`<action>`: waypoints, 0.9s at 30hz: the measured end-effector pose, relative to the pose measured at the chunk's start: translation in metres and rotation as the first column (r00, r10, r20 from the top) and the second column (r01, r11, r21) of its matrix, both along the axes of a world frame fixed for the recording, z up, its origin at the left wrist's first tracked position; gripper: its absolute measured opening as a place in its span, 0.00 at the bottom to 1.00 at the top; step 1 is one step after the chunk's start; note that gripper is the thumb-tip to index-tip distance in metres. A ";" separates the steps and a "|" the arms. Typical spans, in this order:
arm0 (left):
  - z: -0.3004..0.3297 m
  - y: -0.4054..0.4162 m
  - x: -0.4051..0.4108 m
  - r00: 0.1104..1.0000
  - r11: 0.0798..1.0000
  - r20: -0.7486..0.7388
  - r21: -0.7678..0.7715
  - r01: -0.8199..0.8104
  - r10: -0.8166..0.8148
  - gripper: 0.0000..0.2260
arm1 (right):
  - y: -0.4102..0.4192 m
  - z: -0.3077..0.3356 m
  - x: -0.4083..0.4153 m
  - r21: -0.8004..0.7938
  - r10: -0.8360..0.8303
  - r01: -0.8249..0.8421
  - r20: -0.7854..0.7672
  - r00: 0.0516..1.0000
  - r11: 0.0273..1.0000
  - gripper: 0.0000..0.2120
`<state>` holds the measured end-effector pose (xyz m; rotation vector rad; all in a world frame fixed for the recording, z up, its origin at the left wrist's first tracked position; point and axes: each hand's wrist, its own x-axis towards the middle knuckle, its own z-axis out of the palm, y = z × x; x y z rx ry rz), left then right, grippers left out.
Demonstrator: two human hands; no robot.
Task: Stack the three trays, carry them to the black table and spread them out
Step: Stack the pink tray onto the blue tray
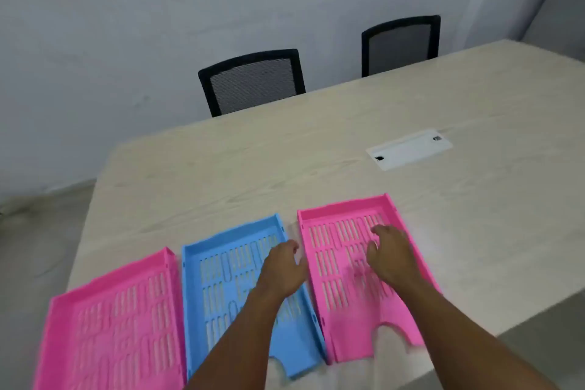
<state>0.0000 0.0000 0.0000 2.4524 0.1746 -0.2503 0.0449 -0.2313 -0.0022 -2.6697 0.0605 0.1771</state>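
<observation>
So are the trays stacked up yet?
No. The left pink tray, blue tray and right pink tray lie side by side on the table.

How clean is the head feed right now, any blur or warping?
Head view: motion blur smears the right hand and the slots of the right pink tray; the left pink tray is soft too; wide-angle bend curves the table edges; lighting is flat, no glare.

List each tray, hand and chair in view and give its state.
Left pink slotted plastic tray: flat on the table, empty, unstacked.
Blue slotted plastic tray: flat, empty, unstacked.
Right pink slotted plastic tray: flat, empty, unstacked.
Left hand: open, empty, over the blue tray.
Right hand: open, empty, over the right pink tray.
Two black mesh chairs: unoccupied, behind the table.
</observation>
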 end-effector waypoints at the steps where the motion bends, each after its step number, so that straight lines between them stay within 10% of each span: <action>1: -0.005 -0.009 -0.001 1.000 1.000 -0.017 -0.025 -0.017 0.016 0.16 | -0.011 -0.004 -0.003 -0.037 -0.038 0.038 -0.006 0.999 0.999 0.21; 11: -0.026 -0.064 0.002 0.953 0.956 -0.254 -0.197 -0.216 0.163 0.36 | -0.064 -0.030 -0.002 0.055 -0.191 0.198 -0.118 0.974 0.979 0.23; 27: 0.003 -0.043 0.032 0.851 0.742 0.052 -0.520 -0.424 0.523 0.29 | -0.042 0.032 0.057 0.118 -0.200 0.186 0.123 0.972 0.976 0.19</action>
